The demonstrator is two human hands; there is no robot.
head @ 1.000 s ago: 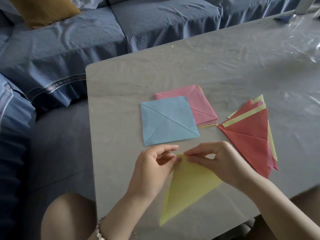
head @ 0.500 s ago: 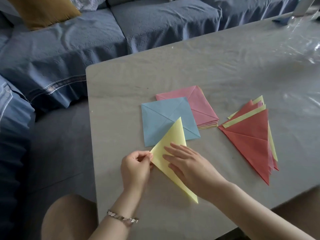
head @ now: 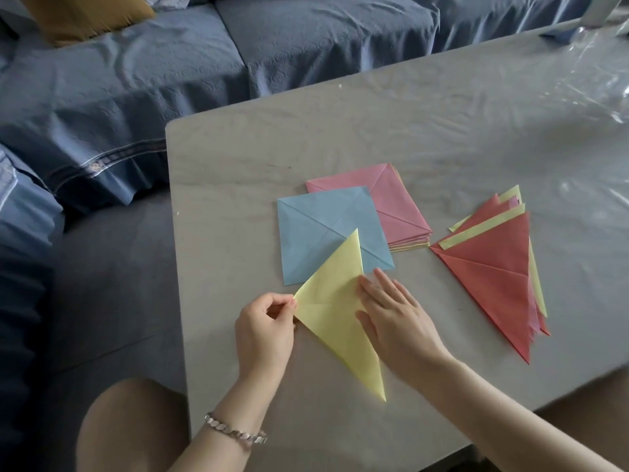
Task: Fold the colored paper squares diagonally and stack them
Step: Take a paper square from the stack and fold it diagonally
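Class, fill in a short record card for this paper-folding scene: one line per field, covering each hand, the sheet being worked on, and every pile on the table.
Left hand: pinches the left corner of the yellow triangle
Right hand: flat, pressing the triangle's right edge
Yellow triangle: folded, top tip overlapping the blue square
Unfolded pile: pink-topped stack, partly under the blue square
Folded pile: red-topped triangles, at the right
Surface: grey table

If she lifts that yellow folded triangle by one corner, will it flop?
Probably it droops a little: the yellow triangle is thin paper, though doubled by its fold. It looks very light, and would likely slide easily on the smooth table.
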